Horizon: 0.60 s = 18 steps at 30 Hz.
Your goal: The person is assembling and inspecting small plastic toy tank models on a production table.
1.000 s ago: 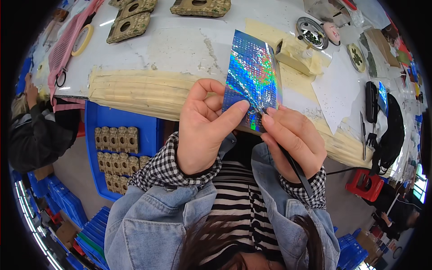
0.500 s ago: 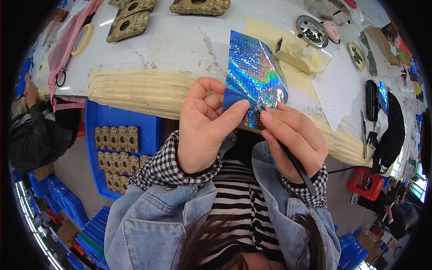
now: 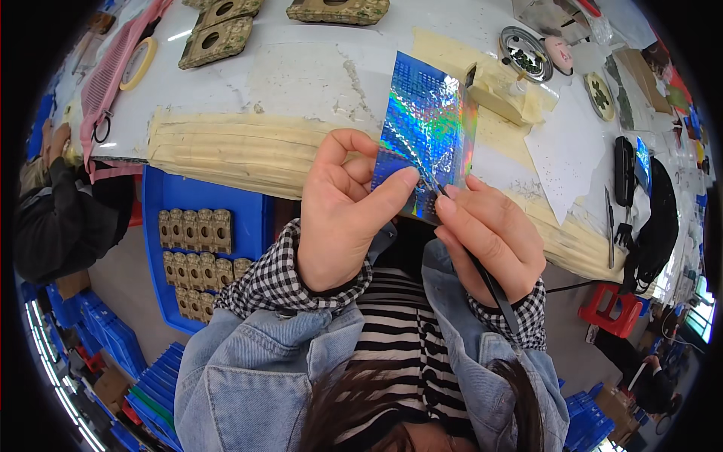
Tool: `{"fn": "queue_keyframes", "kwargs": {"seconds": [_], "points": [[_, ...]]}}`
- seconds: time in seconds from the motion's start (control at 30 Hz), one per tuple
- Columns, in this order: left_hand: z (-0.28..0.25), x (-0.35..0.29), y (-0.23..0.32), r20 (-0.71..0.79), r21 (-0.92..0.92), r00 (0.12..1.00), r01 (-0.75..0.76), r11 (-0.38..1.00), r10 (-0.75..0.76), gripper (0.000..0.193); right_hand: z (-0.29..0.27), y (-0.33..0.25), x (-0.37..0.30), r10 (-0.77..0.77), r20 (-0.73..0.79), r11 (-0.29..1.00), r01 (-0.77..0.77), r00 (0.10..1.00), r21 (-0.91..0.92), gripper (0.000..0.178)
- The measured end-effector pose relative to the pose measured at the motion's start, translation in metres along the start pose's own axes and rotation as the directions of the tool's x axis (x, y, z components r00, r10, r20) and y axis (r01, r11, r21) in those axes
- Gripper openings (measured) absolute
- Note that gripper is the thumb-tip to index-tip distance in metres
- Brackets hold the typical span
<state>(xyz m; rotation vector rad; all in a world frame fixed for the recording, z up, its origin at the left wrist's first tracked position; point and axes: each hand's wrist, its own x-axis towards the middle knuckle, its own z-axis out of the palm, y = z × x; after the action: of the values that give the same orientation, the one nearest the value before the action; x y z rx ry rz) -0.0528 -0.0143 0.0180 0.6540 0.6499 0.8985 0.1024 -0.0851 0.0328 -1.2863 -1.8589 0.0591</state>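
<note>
My left hand (image 3: 343,207) grips a shiny blue holographic sheet (image 3: 431,109) by its lower left edge, thumb on the front. Rows of small marks cover the sheet, which is held up over the table's front edge. In my right hand (image 3: 493,233) are black tweezers (image 3: 493,290), pinched between thumb and fingers. Their tips meet the lower part of the sheet beside my left thumb. Whether anything is caught between the tips is too small to tell.
Camouflage-patterned housings (image 3: 337,9) lie at the table's far side, and more fill a blue tray (image 3: 207,184) below left. A tape-wrapped block (image 3: 501,102), a round dish (image 3: 525,59) of small dark pieces and white paper (image 3: 561,162) sit right. Other people work at both sides.
The sheet has tilted, its top leaning slightly right and its reflections shifting. My right hand has moved slightly left, with the tweezers' tips closer to my left thumb.
</note>
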Motion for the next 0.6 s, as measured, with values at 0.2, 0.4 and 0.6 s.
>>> {"fn": "queue_keyframes", "kwargs": {"seconds": [0.2, 0.4, 0.6], "points": [[0.0023, -0.0006, 0.0015, -0.003, -0.023, 1.0, 0.002, 1.0, -0.002, 0.032, -0.0001, -0.0004, -0.0002, -0.028, 0.014, 0.998, 0.029, 1.0, -0.049, 0.032], [0.0011, -0.0006, 0.0015, -0.017, -0.006, 1.0, 0.013, 1.0, -0.013, 0.033, -0.0018, 0.0002, 0.0006, -0.082, 0.065, 0.992, 0.088, 0.995, -0.094, 0.034], [0.0002, -0.0004, 0.0007, -0.012, -0.003, 1.0, 0.006, 1.0, -0.007, 0.034, -0.0016, 0.0002, 0.0006, -0.085, 0.078, 0.991, 0.092, 0.993, -0.092, 0.034]]}}
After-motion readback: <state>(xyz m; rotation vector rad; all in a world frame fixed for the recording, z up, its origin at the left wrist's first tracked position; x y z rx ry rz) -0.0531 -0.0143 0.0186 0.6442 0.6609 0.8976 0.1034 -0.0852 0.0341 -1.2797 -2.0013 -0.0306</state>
